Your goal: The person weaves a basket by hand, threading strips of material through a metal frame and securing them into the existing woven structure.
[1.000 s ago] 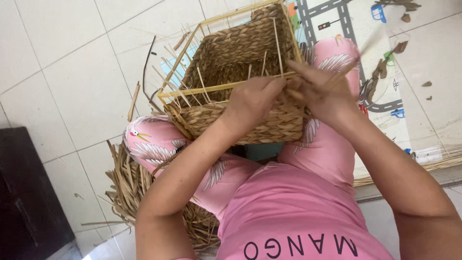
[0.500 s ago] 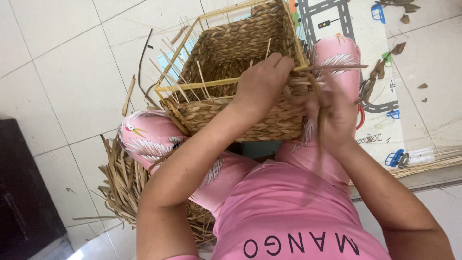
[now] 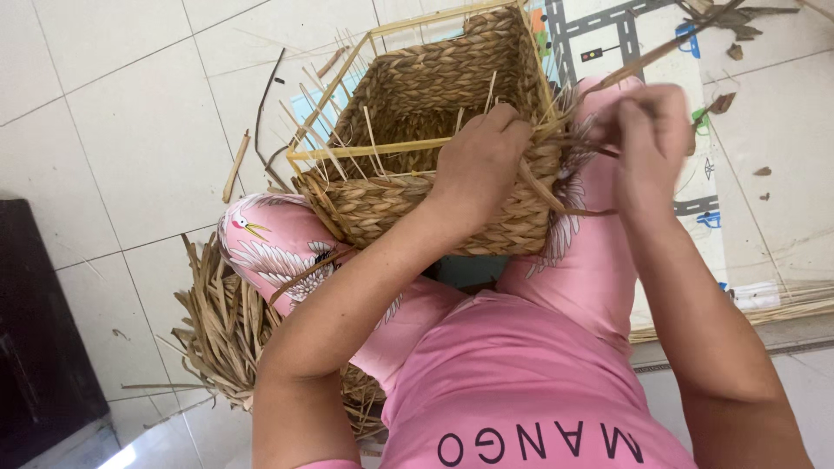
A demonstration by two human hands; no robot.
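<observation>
Left hand (image 3: 479, 165) curling over the near right corner of the woven basket (image 3: 434, 139), fingers (image 3: 508, 130) bent together and pressing down on the rim, thumb side hidden against the wall. Right hand (image 3: 647, 130) hovering just beside the basket's right edge, fingers (image 3: 634, 122) pinched shut on a dry brown straw strand (image 3: 569, 208) running back to the basket's corner, with a second strip (image 3: 669, 48) sticking up and away from the same pinch. Basket resting tilted on the lap, across the pink patterned trousers (image 3: 278, 252), mouth facing up and away. Showing tight twisted braid on all walls, tan and golden brown, built round a pale rectangular frame (image 3: 382, 152) whose top bar is standing clear above the unfinished weave. Thin pale stakes (image 3: 313, 113) poking up along the left and near sides, uneven and splayed. Lying on the white tiled floor (image 3: 130, 130) under the left knee, a loose bundle of dried straw (image 3: 221, 330). Lying beyond the right knee, a play mat printed with roads (image 3: 608, 26), with scraps scattered near it.
</observation>
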